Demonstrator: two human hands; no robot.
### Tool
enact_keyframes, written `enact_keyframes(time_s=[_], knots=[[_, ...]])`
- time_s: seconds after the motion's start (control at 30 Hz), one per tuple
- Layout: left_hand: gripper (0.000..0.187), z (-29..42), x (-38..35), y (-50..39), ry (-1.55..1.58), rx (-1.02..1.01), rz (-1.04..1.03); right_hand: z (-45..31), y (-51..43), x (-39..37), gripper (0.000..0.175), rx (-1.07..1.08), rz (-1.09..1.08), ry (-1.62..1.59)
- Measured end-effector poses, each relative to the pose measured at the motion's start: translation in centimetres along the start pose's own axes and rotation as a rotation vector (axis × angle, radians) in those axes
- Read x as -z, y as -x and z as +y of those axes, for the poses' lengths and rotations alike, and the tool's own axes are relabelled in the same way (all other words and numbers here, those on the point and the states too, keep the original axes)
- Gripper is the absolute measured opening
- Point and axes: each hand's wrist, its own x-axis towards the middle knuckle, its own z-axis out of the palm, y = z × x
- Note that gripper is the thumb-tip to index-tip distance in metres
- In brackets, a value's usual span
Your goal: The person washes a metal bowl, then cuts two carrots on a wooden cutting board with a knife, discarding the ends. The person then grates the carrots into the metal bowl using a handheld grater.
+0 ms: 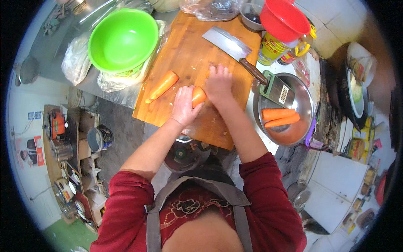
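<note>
On the wooden cutting board [189,56], my left hand [184,105] is closed around a thick carrot [198,97]. My right hand [219,82] lies palm down on the board just right of it; a bit of orange shows at its fingers, but what is beneath is hidden. Another carrot [163,86] rests on the board to the left. A cleaver [228,43] lies at the board's upper right, its wooden handle over the edge. The steel bowl [308,126] on the right holds two peeled carrots [280,117] and a green-framed grater [278,89].
A green plastic basin [124,41] sits left of the board beside a plastic bag [76,60]. A red plastic container [285,20], bottles [297,50] and a small bowl [252,17] stand at the upper right. Beyond the steel bowl is a wok [355,91]. Below the board is a round vessel [185,156].
</note>
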Motion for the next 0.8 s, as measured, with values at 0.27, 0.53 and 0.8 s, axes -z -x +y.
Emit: enact_keyframes(time_s=[0.27,0.53,0.8], knots=[[0.05,-0.5,-1.0,0.3,-0.05,-0.073,0.036,1.3,3.8,1.0,0.035,0.122,0.265,-0.538],[0.055,-1.9,-1.7,0.7,0.013,-0.066,0.018,4.5,10.4,6.5,0.027,-0.553,0.147,-1.976],[0.055,-0.8,-1.2,0.6,-0.02,-0.094,-0.029,7.0,30.9,9.6,0.028,-1.164,0.235,-2.193]])
